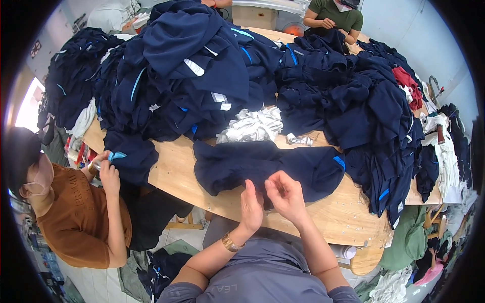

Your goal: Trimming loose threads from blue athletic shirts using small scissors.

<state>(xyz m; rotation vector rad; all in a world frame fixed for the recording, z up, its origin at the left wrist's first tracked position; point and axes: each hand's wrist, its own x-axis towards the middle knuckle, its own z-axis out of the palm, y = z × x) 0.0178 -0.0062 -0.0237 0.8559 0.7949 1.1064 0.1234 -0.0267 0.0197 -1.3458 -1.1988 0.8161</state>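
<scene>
Just in front of me a dark navy garment (237, 166) with a bright blue trim at its right end lies spread across the wooden table (174, 171). My left hand (251, 208) is raised over the near edge of this garment, its fingers stretched out; a gold-coloured band circles the wrist. Close beside it, my right hand (286, 196) has its fingers curled in towards the thumb. Anything small between those fingertips is too hard to make out. A narrow gap separates the two hands.
Behind the garment sit a heap of white labels (252, 124) and a small white roll of tape (299, 139). Large piles of navy garments (192, 55) cover the far table. A co-worker in brown (76, 217) handles a navy piece at left; another person in green (336, 17) works opposite.
</scene>
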